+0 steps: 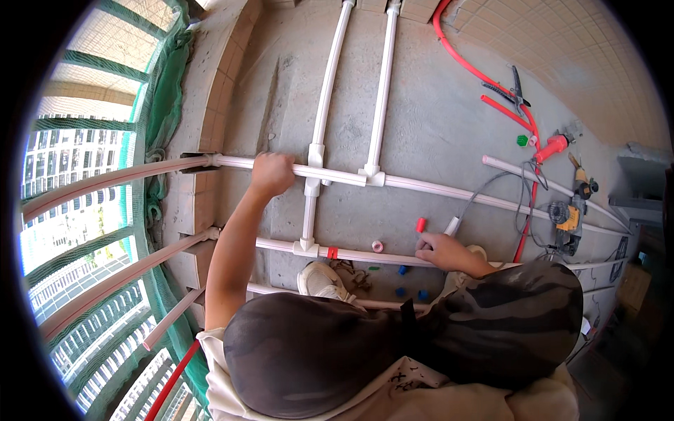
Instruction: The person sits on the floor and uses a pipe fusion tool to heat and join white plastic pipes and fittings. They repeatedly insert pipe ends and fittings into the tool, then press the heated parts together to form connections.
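My left hand (274,172) is closed around a short white pipe (337,175) lying over the T-fitting (316,158) of a vertical pipe, at centre left. My right hand (442,249) is low on the right with fingers curled just above the lower white pipe (372,257); what they hold, if anything, I cannot make out. Near its fingertips are a red cylindrical piece (421,224) and a white plug-like piece (452,226) with a grey cable. A small pinkish fitting (378,246) lies to the left of that hand.
Green netting (168,105) lines the open railing at left. At right lie red tubes (505,112), a black-handled cutter (518,91), a red tool (553,146) and a yellow-black tool (570,217). Small blue fittings (401,291) and my shoe (319,281) are below the pipes.
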{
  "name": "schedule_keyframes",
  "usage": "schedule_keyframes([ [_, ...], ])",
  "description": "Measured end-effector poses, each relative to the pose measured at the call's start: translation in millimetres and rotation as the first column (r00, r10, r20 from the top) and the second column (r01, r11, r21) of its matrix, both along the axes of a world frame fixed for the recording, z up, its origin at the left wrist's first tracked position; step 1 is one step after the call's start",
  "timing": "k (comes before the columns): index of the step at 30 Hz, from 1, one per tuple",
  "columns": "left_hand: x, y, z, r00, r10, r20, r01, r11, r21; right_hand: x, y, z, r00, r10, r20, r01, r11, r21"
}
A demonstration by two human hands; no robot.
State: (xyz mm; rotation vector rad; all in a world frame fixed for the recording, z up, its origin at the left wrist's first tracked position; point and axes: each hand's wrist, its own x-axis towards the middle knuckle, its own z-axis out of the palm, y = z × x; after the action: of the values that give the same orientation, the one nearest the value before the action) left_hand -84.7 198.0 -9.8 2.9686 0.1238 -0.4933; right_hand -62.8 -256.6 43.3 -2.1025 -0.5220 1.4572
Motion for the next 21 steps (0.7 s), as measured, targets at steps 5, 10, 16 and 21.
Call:
schedule_keyframes([
  [5,-7,-15,15,0.989,-0.051,0.137,0.062,0.995,-0.073,5,-1,5,0.994,-0.110,0.029,0.110,0.994,0.012],
  [10,-33,-58,30,0.952,-0.178,0.249,0.216,0.967,-0.137,10,-8,13,0.957,-0.211,0.197,0.201,0.977,0.068],
  [16,-69,-100,34,0.976,-0.187,0.114,0.208,0.955,-0.211,1,-13,23,0.962,-0.270,0.050,0.265,0.960,0.096],
  [21,-70,-130,37,0.972,-0.233,0.033,0.236,0.957,-0.168,-4,-1,15,0.962,-0.251,0.107,0.220,0.946,0.237],
])
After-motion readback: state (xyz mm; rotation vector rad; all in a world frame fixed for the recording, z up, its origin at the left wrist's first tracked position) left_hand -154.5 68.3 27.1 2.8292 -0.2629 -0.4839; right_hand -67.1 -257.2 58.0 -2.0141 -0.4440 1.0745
